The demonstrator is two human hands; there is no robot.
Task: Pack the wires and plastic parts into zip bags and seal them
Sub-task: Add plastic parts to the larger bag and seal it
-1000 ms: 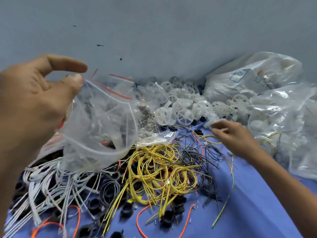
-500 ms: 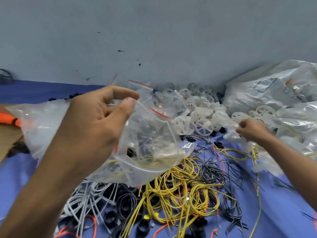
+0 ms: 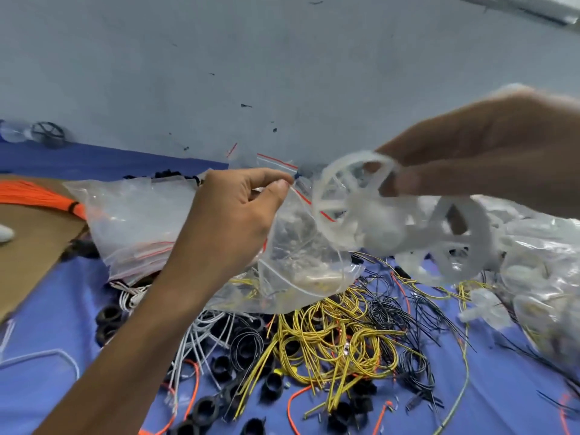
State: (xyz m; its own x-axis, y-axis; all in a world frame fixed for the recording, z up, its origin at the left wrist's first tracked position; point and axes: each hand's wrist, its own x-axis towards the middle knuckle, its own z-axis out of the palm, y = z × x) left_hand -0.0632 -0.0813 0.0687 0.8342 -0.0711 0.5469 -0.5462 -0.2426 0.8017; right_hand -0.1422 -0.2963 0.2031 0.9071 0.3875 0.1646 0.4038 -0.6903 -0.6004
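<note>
My left hand (image 3: 233, 221) pinches the rim of a clear zip bag (image 3: 301, 265) with a red seal line and holds it above the wire pile. My right hand (image 3: 477, 152), raised close to the camera and blurred, grips white plastic wheel parts (image 3: 354, 199) right beside the bag's mouth. A second white wheel (image 3: 461, 240) hangs under the same hand. Below lie yellow wires (image 3: 329, 337), black wires (image 3: 405, 309), white wires (image 3: 201, 340) and orange wires (image 3: 194, 390) on the blue cloth (image 3: 44, 356).
A stack of empty zip bags (image 3: 135, 221) lies at the left. An orange wire bundle (image 3: 34, 196) rests on brown cardboard (image 3: 28, 246). Black plastic rings (image 3: 207, 409) are scattered among the wires. Large clear bags of parts (image 3: 539, 271) stand at the right. A grey wall (image 3: 251, 73) rises behind.
My right hand has lifted from the white parts pile with wheel parts and come up to the bag's mouth. My left hand kept holding the zip bag.
</note>
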